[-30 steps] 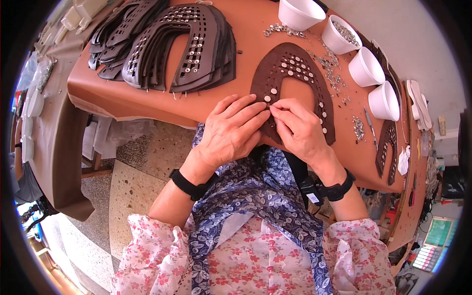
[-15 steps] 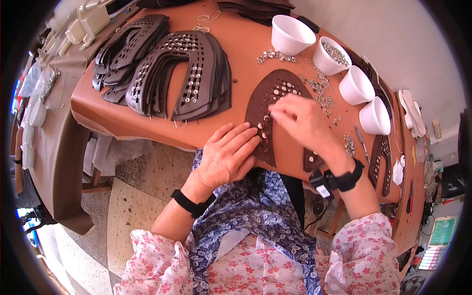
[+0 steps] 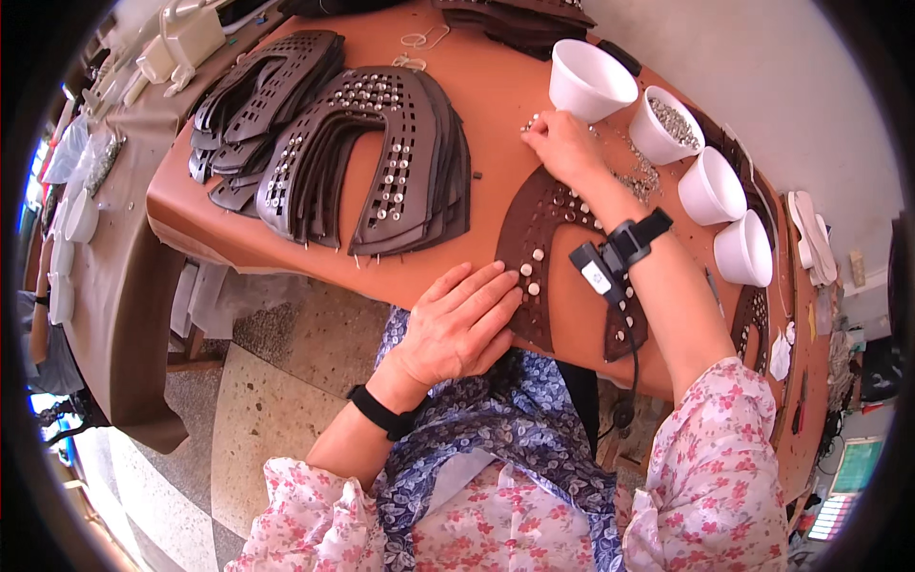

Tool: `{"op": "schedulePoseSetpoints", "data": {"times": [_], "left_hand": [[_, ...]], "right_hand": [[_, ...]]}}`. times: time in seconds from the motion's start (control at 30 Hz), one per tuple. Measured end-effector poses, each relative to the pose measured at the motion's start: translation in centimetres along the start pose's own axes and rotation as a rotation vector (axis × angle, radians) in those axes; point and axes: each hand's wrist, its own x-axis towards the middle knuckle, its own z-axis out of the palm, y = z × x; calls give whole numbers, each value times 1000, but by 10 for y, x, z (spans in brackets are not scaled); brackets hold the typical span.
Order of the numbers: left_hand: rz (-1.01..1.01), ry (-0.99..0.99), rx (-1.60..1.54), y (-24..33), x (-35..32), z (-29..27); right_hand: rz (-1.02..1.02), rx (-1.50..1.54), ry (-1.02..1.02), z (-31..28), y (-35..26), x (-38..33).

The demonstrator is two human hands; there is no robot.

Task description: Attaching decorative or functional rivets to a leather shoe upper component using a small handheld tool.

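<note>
A dark brown U-shaped leather piece (image 3: 519,224) with punched holes lies flat before me, several round pale studs set in it. My left hand (image 3: 459,322) rests with fingers stretched out, fingertips at the piece's left edge. Beyond the curve of the piece, my right hand (image 3: 566,151) reaches to a small pile of shiny studs (image 3: 529,122), beside a white bowl (image 3: 593,81). Its thumb and fingers are pinched together at the pile; what is between them is hidden. The right forearm and a strapped-on black device (image 3: 610,262) cover part of the piece.
A stack of studded U-shaped pieces (image 3: 434,157) stands at left, with more pieces (image 3: 272,81) behind. A bowl of studs (image 3: 664,126) and two other white bowls (image 3: 712,186) line the right side. Loose studs (image 3: 640,176) are scattered near them. Floor shows below the table's front edge.
My right hand has moved from above the leather piece up and away to the stud pile by the bowl. The left hand stays at the piece's edge. The whole view has shifted slightly.
</note>
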Motion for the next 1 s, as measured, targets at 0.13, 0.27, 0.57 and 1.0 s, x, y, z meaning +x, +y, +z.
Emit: {"op": "schedulePoseSetpoints", "data": {"times": [0.13, 0.27, 0.57, 1.0], "left_hand": [[-5, -1, -10, 0, -1, 1], [-3, -4, -1, 0, -1, 1], [20, 51, -107, -4, -3, -2], [6, 152, -110, -2, -4, 3]], "right_hand": [[-16, 91, -28, 0, 7, 6], [-44, 98, -53, -6, -3, 0], [-400, 316, 89, -51, -56, -126], [-428, 158, 183, -17, -52, -198]]}}
